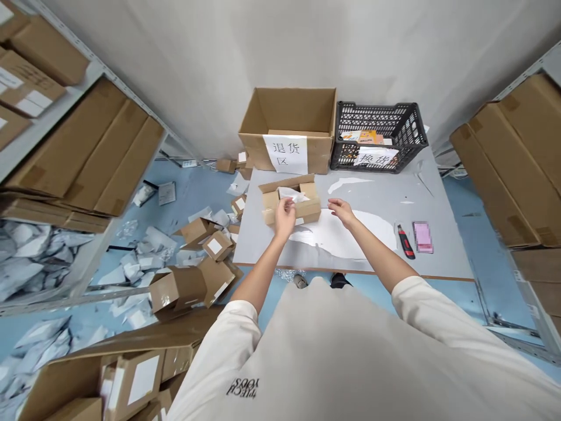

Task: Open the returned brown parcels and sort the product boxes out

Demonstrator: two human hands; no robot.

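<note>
One knife [406, 241] and one pink item [423, 237] lay at the near right of one desk [438, 263]. A person's right grip [342, 211] was loosely parted, holding nothing; the left grip [286, 216] curled over one open carton [310, 209] on the desk's left, its hold on the white wrapping [289, 192] unclear. Beyond stood one large box [318, 156] and one crate [407, 152].

A warehouse returns corner (the sign [287, 154] says so), its shelves [56, 114] stacked with cartons [83, 149].

Pale grey wall [197, 64], light blue floor [193, 188]
</note>
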